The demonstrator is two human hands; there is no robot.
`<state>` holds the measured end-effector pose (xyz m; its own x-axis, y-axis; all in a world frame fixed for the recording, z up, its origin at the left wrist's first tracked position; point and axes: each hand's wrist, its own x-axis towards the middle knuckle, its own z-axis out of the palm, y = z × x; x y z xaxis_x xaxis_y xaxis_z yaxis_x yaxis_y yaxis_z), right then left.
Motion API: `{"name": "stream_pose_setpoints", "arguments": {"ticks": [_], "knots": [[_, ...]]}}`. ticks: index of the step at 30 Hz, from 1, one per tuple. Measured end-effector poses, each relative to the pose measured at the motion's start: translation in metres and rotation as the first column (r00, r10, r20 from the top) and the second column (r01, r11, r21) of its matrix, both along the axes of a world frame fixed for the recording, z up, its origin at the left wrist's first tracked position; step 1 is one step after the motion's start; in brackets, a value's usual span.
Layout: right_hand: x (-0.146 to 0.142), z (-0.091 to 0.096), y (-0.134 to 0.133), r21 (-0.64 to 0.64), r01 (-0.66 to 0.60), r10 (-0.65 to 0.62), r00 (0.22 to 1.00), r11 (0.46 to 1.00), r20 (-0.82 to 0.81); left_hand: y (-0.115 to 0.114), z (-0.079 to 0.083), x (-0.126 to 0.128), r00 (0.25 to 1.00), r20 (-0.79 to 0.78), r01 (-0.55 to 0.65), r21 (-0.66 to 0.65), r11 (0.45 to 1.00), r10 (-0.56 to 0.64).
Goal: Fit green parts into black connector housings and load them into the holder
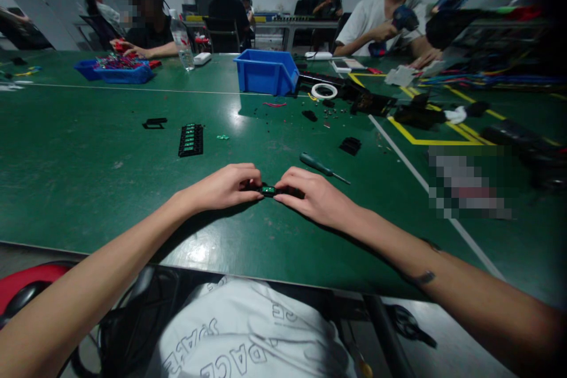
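Note:
A small black part with a green face (268, 191) rests low on the green table (88, 177), pinched between both my hands. My left hand (224, 186) grips its left end with curled fingers. My right hand (310, 195) holds its right end, fingers bent over it. A green-handled screwdriver (322, 168) lies just beyond my right hand. Farther left sits a black strip with several green inserts (191, 139), and a small loose green piece (222, 137) beside it.
A blue bin (266, 72) stands mid-table, with a roll of white tape (324, 91) and scattered small black parts (350, 145) to its right. A blue tray (119, 71) and water bottle (182, 42) sit far left. Other people work at the far side.

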<state>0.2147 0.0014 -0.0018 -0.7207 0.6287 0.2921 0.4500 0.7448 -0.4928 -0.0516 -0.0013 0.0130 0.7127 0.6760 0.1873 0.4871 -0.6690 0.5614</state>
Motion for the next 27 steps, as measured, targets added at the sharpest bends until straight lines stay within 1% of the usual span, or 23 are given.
{"name": "stream_pose_setpoints", "arguments": {"ticks": [6, 10, 14, 19, 23, 27], "knots": [[0.0, 0.001, 0.0, -0.024, -0.003, 0.003, 1.0, 1.0, -0.016, 0.0, 0.001, -0.001, 1.0, 0.021, 0.011, -0.038, 0.999, -0.01], [-0.001, 0.001, -0.001, -0.042, -0.007, 0.005, 0.999, 0.999, -0.045, 0.001, -0.001, -0.002, 0.999, 0.041, 0.019, -0.039, 0.999, -0.018], [-0.002, -0.001, 0.002, -0.097, -0.01, 0.002, 0.997, 0.995, -0.082, 0.002, -0.002, -0.001, 0.999, 0.035, 0.029, -0.031, 0.999, -0.028], [-0.004, 0.0, 0.006, -0.16, -0.006, -0.01, 0.995, 0.987, -0.099, 0.002, -0.001, 0.0, 1.0, 0.004, 0.029, -0.013, 0.999, -0.029], [-0.006, 0.001, 0.008, -0.16, 0.01, -0.023, 0.997, 0.987, -0.08, 0.002, -0.001, 0.002, 1.0, -0.011, -0.001, -0.007, 1.0, 0.001], [-0.006, 0.0, 0.009, -0.119, 0.043, -0.052, 0.996, 0.992, -0.07, 0.003, -0.003, 0.003, 0.998, -0.009, -0.061, 0.012, 0.998, 0.061]]}}
